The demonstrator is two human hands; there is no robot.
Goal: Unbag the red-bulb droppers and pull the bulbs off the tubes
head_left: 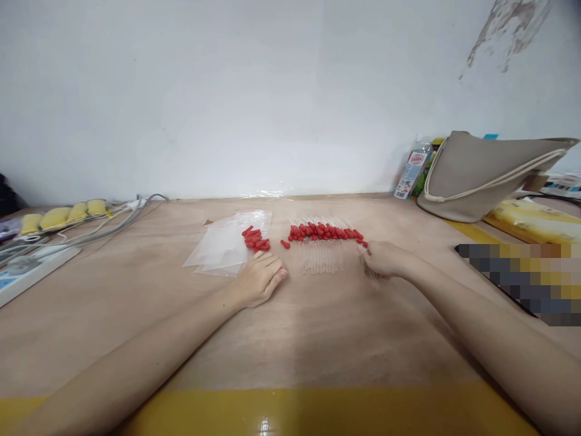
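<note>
Brown wood-look counter (254, 354). Right hand (390, 259): fingers pinched on slim clear tubes, ends poking out below them, blurred; count unclear. A small red bulb shows at the fingertips. Left hand (262, 280): fingers curled on the counter; cannot tell whether anything is under them.

Between the two sets of fingers: a crowded row of small red teardrop-shaped bulbs (324, 231), with slim clear tubes (323, 259) side by side on its near side. Just beyond the left fingers: a loose heap of red bulbs (255, 239) against flat translucent plastic bags (218, 245).

Handling, my judgement: tubes light, stiff, slick, prone to roll — glass or plastic, cannot tell, so treat as brittle. Pinch close to the bulb end; no sideways bending. Bulbs look rubbery, soft, grippy — best held around the fat end, lightly squeezed.
</note>
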